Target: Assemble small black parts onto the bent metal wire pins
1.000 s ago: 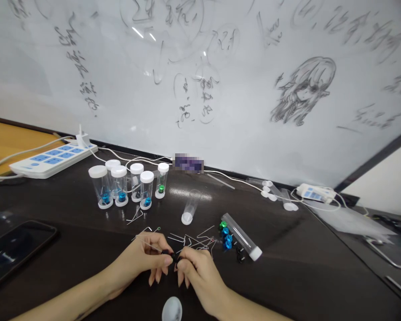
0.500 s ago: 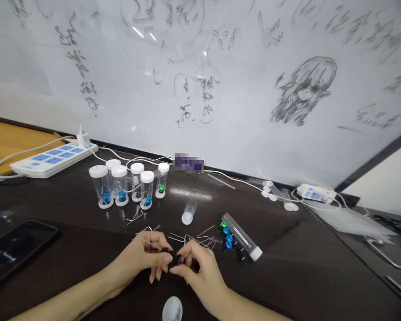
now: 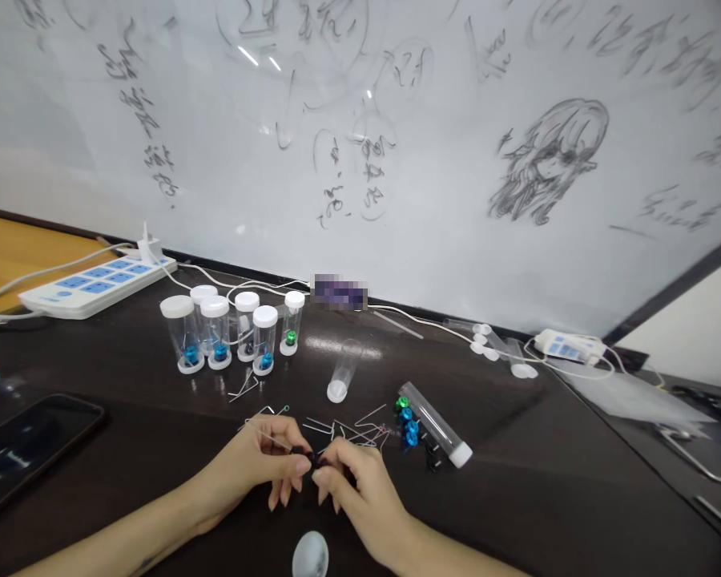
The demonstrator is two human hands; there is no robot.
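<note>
On my feed I judge the 6 capped tubes (image 3: pixel 216 330) far left done and the loose coloured parts (image 3: pixel 406 415) at right undone, while on the near side my left hand (image 3: pixel 267 457) and right hand (image 3: pixel 360 481), fingers nearly closed, pinch 1 black part (image 3: pixel 313 460).

Small black part (image 3: pixel 313 459), partly hidden; thin slanted rod (image 3: pixel 271 438) just left

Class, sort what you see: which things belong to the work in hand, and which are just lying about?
Probably the job: black piece held by left hand and right hand; bent metal rods; blue and green pieces; clear capped tubes.

Probably just lying about: phone; left power strip; whitish sheet.
</note>
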